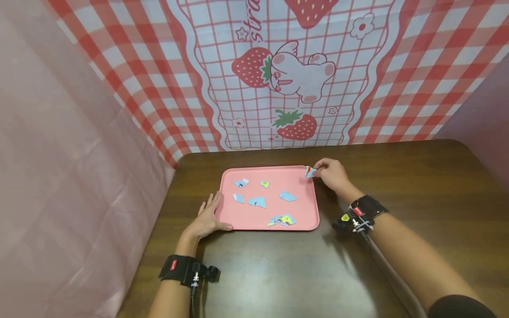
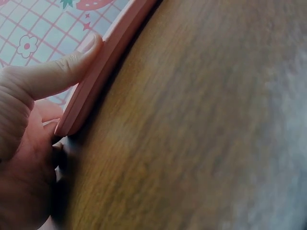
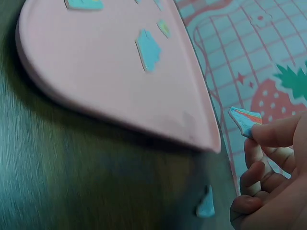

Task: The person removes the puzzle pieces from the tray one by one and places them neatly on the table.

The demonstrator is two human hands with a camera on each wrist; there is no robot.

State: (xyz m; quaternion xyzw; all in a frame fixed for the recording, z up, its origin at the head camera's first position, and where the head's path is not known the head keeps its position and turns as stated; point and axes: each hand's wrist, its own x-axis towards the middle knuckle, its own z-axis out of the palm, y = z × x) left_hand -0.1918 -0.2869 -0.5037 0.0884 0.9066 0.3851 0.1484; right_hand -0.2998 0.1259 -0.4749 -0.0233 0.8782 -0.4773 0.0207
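One flat angular piece (image 1: 309, 172) pinched in right grip (image 1: 332, 174) (left grip (image 1: 207, 221) spread against tray (image 1: 248, 221)).

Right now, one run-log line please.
right hand: pinches piece near corner of tray | left hand: touches tray edge | tray: holds other pieces

Left wrist cam: worktop (image 2: 192, 120) super blurry. Right wrist cam: pink tray (image 3: 110, 86) cropped, fingers (image 3: 277, 133) hide part of one piece (image 3: 243, 120).
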